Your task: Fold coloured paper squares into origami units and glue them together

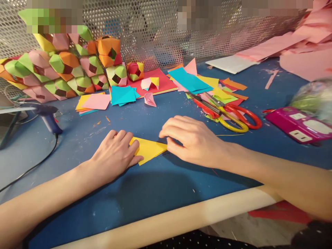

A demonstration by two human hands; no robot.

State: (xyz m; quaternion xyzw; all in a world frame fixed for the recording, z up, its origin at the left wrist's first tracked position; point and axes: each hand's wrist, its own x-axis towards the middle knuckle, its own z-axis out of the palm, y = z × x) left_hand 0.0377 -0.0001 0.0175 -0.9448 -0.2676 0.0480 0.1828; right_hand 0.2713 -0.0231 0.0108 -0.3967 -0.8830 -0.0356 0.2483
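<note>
A yellow paper [149, 149], folded into a triangle, lies flat on the blue table [155, 186]. My left hand [116, 154] rests on its left end, fingers stretched out flat and pressing it down. My right hand [190, 138] is at the paper's right tip, fingers curled and pinched onto the point.
Folded paper cubes [64, 69] are stacked at the back left. Loose coloured sheets [121, 95] lie behind the hands. Red and yellow scissors [228, 116] sit to the right, a pink power strip [298, 124] farther right. A glue gun [48, 116] with its cord lies left. Mesh wall behind.
</note>
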